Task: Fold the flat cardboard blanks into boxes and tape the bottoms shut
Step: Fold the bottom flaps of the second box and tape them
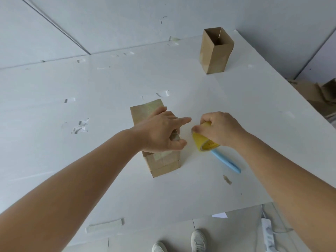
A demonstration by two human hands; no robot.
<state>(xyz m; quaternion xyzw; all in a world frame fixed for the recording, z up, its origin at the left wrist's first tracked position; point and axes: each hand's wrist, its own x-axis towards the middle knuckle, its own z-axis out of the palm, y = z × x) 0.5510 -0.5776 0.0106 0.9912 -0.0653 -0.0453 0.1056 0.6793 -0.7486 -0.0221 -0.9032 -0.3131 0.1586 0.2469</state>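
A brown cardboard box (160,164) stands bottom-up in the middle of the white table (109,84), with clear tape across its closed flaps. My left hand (161,131) lies flat on top of the box, pressing the taped end, index finger stretched to the right. Just to its right my right hand (220,129) grips a yellow tape roll (201,142) held a little above the table. A second folded box (215,51) stands upright and open-topped at the far right of the table.
A light blue cutter (227,161) lies on the table under the tape roll. Stray tape scraps stick to the tabletop, one strip (104,225) near the front edge. Flat cardboard (316,91) is piled on the floor at the right. A white power strip (269,233) and my shoes show below.
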